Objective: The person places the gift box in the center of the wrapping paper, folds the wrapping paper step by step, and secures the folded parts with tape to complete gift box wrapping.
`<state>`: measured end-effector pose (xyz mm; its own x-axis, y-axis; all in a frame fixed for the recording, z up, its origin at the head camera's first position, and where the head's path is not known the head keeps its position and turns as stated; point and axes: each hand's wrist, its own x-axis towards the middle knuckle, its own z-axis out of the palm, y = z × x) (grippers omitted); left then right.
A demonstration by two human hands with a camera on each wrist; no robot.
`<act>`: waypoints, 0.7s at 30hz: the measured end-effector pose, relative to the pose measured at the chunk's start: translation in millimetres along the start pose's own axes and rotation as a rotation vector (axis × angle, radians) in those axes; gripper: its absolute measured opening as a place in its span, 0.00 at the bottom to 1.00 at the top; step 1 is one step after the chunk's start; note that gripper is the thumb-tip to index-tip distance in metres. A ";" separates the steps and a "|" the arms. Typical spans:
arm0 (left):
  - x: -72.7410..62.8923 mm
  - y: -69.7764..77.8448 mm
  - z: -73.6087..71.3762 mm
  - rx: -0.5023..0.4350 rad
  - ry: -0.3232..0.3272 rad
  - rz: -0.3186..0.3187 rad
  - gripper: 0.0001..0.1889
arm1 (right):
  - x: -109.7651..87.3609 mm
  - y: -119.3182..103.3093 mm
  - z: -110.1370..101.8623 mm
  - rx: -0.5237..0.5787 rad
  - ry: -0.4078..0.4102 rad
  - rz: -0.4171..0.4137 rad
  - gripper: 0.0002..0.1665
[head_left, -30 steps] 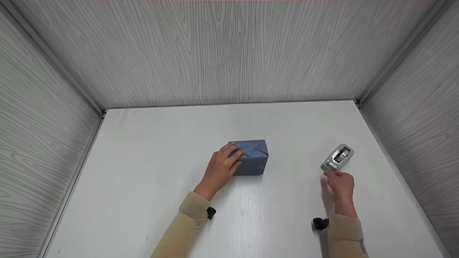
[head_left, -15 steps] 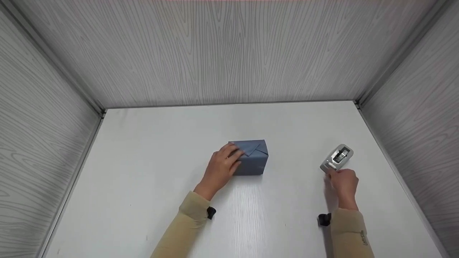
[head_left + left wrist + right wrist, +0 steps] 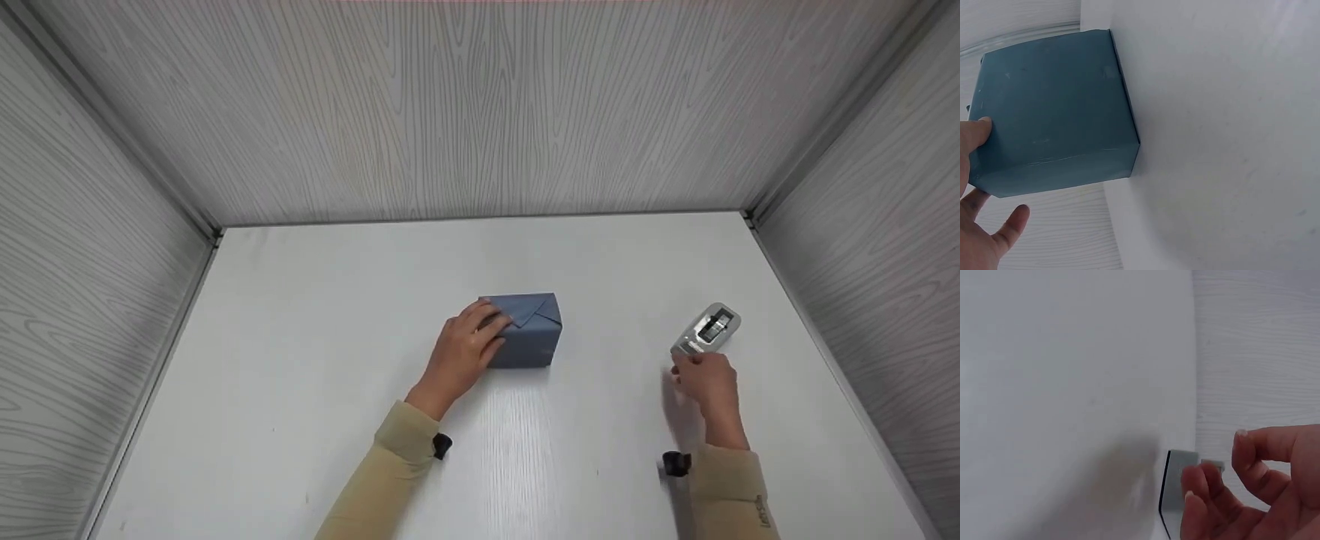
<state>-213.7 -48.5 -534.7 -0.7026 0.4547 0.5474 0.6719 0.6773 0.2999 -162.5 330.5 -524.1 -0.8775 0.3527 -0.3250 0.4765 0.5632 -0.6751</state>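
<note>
In the head view my left hand [image 3: 461,349] grips the left end of a box wrapped in blue paper [image 3: 529,341], standing mid-table. The fingers lie over its top and the thumb along its near side; folded paper flaps show on the top. In the left wrist view the thumb rests on the large face of the box [image 3: 1055,107]. To the right, my right hand [image 3: 707,376] is at the near end of a grey tape dispenser [image 3: 709,328], its fingers curled. In the right wrist view they partly cover the dispenser [image 3: 1174,484]; I cannot tell whether tape is pinched between them.
The white table [image 3: 337,300] has pale wood-grain panels on three sides: a back panel [image 3: 480,112], a left panel [image 3: 75,300] and a right panel [image 3: 885,262]. The dispenser lies near the table's right edge.
My right hand shifts slightly forward and right at the dispenser's near end, then back and left. My left hand and the wrapped box stay put.
</note>
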 end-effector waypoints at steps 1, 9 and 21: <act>0.0 -0.2 -0.1 -0.001 0.002 0.001 0.16 | -1.3 -3.3 3.0 0.034 -0.034 -0.016 0.26; -0.1 -1.0 -0.1 0.005 0.009 0.007 0.16 | -17.0 -29.0 36.9 0.239 -0.304 -0.241 0.22; -0.7 -0.5 -0.9 0.030 0.008 0.003 0.16 | -46.9 -75.8 73.9 0.251 -0.630 -0.553 0.16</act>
<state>-213.3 -49.7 -534.5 -0.6987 0.4522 0.5544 0.6666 0.6928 0.2751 -161.6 216.1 -506.6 -0.8815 -0.4430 -0.1636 0.0127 0.3241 -0.9459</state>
